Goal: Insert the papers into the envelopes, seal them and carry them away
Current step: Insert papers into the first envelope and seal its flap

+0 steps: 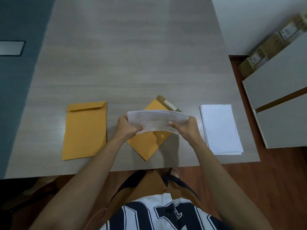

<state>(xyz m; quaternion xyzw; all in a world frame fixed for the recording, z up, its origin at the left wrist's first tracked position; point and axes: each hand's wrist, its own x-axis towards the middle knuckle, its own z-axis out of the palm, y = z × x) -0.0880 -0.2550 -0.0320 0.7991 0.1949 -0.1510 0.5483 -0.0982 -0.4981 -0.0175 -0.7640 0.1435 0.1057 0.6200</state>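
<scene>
A bundle of white printed papers (pixel 156 120) hangs bowed above the table, held at both ends. My left hand (pixel 127 127) grips its left end and my right hand (pixel 184 128) grips its right end. Beneath it lies a yellow envelope (pixel 149 143), turned diagonally, its flap open at the far corner with a white adhesive strip showing. To the left rests a stack of yellow envelopes (pixel 84 130) with flaps folded down. A stack of white papers (pixel 219 128) sits at the right.
The pale wood-grain table (pixel 126 55) stretches far ahead; its near edge runs just in front of my body. A white cabinet (pixel 279 100) and cardboard boxes (pixel 272 47) stand to the right on a brown floor. A blue wall is at the left.
</scene>
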